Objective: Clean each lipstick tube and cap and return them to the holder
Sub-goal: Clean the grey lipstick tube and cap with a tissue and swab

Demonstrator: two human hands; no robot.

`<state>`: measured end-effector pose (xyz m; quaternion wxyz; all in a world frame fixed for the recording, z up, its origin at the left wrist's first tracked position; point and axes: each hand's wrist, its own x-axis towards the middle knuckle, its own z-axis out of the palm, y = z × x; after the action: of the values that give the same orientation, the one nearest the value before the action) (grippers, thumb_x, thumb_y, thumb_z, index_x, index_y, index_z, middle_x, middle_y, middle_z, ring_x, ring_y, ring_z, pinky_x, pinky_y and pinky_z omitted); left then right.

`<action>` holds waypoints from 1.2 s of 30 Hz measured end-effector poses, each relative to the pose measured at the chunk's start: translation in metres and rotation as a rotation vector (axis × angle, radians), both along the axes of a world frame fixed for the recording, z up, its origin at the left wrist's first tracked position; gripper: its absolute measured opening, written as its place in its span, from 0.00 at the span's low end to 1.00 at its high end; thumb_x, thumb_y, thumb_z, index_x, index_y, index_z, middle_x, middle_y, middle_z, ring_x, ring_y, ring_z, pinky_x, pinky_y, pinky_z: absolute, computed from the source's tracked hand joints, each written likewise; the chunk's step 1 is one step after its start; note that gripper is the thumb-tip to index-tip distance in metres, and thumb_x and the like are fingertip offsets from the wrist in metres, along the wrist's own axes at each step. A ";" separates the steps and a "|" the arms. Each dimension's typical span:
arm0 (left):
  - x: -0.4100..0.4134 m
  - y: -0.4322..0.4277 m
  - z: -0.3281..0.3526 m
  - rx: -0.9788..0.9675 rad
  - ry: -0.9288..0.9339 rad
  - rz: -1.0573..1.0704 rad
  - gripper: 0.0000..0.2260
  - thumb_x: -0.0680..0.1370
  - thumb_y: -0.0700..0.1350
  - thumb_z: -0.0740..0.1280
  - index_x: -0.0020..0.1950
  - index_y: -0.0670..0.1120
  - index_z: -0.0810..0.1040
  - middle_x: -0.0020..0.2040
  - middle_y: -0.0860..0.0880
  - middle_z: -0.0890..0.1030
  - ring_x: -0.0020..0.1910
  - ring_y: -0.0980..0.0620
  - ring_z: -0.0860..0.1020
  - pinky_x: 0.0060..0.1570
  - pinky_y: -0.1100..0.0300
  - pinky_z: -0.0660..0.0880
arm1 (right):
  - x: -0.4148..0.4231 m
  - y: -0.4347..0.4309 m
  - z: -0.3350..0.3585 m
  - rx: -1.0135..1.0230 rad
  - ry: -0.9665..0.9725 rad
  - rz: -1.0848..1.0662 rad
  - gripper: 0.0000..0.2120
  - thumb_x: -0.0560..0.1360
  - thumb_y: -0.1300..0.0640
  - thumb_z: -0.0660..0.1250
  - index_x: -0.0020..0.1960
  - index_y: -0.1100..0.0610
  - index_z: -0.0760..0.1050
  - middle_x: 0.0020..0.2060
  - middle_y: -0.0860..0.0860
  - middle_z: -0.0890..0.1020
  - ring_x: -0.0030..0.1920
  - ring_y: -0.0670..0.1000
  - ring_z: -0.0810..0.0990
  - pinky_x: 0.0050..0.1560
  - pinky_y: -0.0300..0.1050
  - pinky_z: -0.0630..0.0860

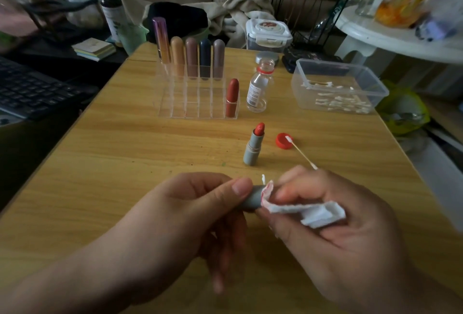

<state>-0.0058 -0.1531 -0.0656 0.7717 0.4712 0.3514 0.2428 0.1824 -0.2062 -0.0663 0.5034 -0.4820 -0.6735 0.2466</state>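
My left hand (200, 208) pinches a grey lipstick cap (251, 199) between thumb and fingers. My right hand (333, 226) holds a folded white pad (310, 212), red-stained at its tip, pressed against the cap's open end. The matching grey lipstick tube (253, 147) stands uncapped on the table with its red bullet up. Further back is the clear acrylic holder (190, 98), with several capped lipsticks in its back row and a red lipstick (232, 98) in its front right slot.
A small clear bottle (258, 88) stands open right of the holder; its red cap (284, 141) lies by a cotton swab (302, 152). A clear tub of swabs (338, 86) sits at right. A keyboard (32, 90) lies off the table's left edge.
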 end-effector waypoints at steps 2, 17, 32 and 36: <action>0.000 -0.001 -0.004 0.129 -0.004 0.087 0.14 0.71 0.51 0.71 0.45 0.39 0.82 0.31 0.40 0.78 0.25 0.44 0.76 0.25 0.55 0.76 | -0.003 0.001 0.002 -0.241 0.186 -0.054 0.06 0.69 0.58 0.77 0.41 0.51 0.80 0.33 0.50 0.83 0.31 0.49 0.82 0.30 0.41 0.78; 0.000 -0.003 -0.005 -0.016 -0.092 0.053 0.21 0.73 0.56 0.72 0.48 0.37 0.81 0.33 0.38 0.77 0.28 0.42 0.76 0.29 0.53 0.77 | -0.003 -0.001 0.006 -0.056 0.061 -0.045 0.06 0.71 0.60 0.76 0.42 0.52 0.80 0.35 0.51 0.83 0.32 0.52 0.83 0.29 0.48 0.78; -0.010 0.008 -0.013 1.498 0.357 0.071 0.07 0.79 0.43 0.68 0.56 0.50 0.77 0.50 0.55 0.79 0.46 0.58 0.79 0.42 0.64 0.77 | 0.008 0.010 0.026 -1.018 0.852 0.280 0.11 0.67 0.64 0.75 0.48 0.64 0.81 0.44 0.66 0.79 0.43 0.63 0.80 0.45 0.54 0.80; -0.002 0.030 -0.014 1.089 0.652 -0.021 0.11 0.79 0.44 0.68 0.39 0.55 0.83 0.35 0.54 0.82 0.49 0.55 0.83 0.36 0.72 0.75 | 0.010 0.010 0.026 -0.868 0.763 0.146 0.14 0.66 0.61 0.75 0.49 0.65 0.80 0.50 0.72 0.80 0.47 0.72 0.82 0.45 0.58 0.80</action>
<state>-0.0082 -0.1230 -0.0801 0.2770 0.8494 0.3899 0.2230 0.1926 -0.1961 -0.0399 0.4485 -0.4737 -0.3134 0.6901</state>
